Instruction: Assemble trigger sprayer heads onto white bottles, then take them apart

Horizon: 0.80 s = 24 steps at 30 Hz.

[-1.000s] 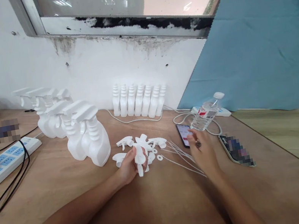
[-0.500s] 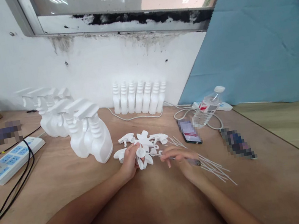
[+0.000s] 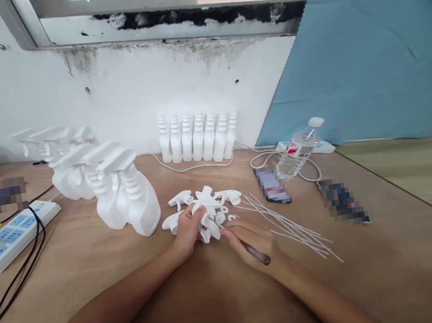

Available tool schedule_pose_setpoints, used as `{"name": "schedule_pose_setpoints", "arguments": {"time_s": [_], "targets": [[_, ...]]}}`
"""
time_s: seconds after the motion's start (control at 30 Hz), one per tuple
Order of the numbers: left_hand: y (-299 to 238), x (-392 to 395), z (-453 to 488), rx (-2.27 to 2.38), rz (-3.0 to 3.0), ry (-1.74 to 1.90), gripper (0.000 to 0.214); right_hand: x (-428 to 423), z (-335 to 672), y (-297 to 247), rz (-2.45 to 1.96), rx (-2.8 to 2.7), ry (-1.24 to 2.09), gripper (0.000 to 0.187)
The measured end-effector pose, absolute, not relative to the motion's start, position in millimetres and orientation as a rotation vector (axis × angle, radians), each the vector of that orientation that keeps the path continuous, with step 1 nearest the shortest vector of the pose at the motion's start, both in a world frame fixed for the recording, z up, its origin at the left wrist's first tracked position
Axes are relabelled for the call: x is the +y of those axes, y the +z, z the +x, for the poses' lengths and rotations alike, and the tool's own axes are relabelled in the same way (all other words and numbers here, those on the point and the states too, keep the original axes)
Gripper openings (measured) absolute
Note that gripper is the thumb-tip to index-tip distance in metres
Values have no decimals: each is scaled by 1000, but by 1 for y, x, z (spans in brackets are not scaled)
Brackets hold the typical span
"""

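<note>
A brown wooden tabletop [image 3: 223,299] spreads right across the scene, up against a scuffed white wall [image 3: 136,86] at the far side, with a blue cloth sheet [image 3: 381,54] hanging at far right. Over on the left, a white power strip with blue sockets [image 3: 15,233] and a cluster of white plastic spray bottles with trigger tops [image 3: 140,205]; far centre, seven slim white ribbed-neck bottles [image 3: 198,145] line up by the wall. Right of centre, a clear plastic bottle with a white cap [image 3: 298,155] stands just beside a dark-edged phone [image 3: 273,187]. And now the hands, close together yet apart, near the middle: the left hand [image 3: 189,230] is clamped on a white plastic trigger head [image 3: 210,231], right in front of a loose pile of white plastic parts [image 3: 228,197]. The right hand [image 3: 252,238] grips a slim dark-handled tool [image 3: 263,258], its thin shaft angled left to that trigger head; whether the tip is inside, I can't tell. Just right of the right hand, thin white plastic tubes [image 3: 294,225] lie fanned out.
</note>
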<state>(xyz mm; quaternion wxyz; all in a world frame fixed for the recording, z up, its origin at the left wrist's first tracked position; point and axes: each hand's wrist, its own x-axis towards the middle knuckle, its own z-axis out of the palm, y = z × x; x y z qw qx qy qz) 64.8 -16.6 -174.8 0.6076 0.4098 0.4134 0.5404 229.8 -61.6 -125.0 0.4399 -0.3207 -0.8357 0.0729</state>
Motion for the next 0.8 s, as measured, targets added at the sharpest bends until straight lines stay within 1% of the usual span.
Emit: {"name": "schedule_pose_setpoints", "arguments": {"time_s": [0.1,0.17,0.37,0.67,0.8], "targets": [[-178,-16,64,1016,1037,1259,40,-61,228,-127,-821,-2148,134,24],[-180,-17,64,1049,1062,1245,38,-60,228,-127,-838,-2149,207,28],[-179,-16,64,1041,1062,1223,39,-53,232,-127,-1022,-1934,636,40],[-176,-15,65,1034,1040,1190,45,-44,237,-142,-1049,-1505,1216,43],[-178,-14,67,963,968,1200,46,-43,234,-139,-977,-1437,1345,43]]}}
